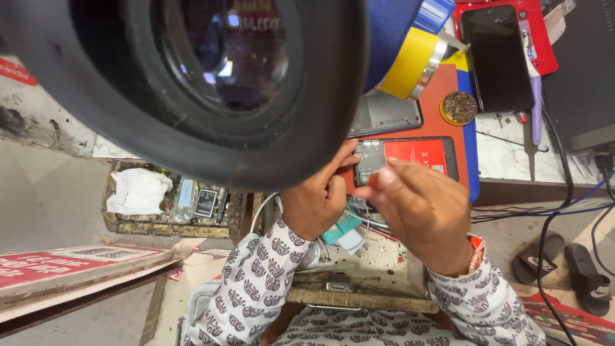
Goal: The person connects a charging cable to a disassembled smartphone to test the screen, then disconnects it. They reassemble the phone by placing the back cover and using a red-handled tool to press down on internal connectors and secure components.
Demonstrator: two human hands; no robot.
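Observation:
An opened phone (410, 157) with its back cover off lies on an orange mat (442, 125), showing a red battery and a grey circuit board at its left end. My left hand (320, 198) rests against the phone's left end with the thumb on the board. My right hand (419, 208) hovers over the same end, fingers pinched together; whether they pinch a small part or tool cannot be told. A large black eyepiece (192, 90) of a microscope fills the upper left and hides much of the bench.
A grey phone back cover (384, 114) lies above the open phone. A second dark phone (496, 57) rests on a red case at top right, beside a round tin (459, 107) and yellow tape (410, 64). A wooden tray (170, 202) with cloth and parts sits left. Cables and sandals (564, 263) lie right.

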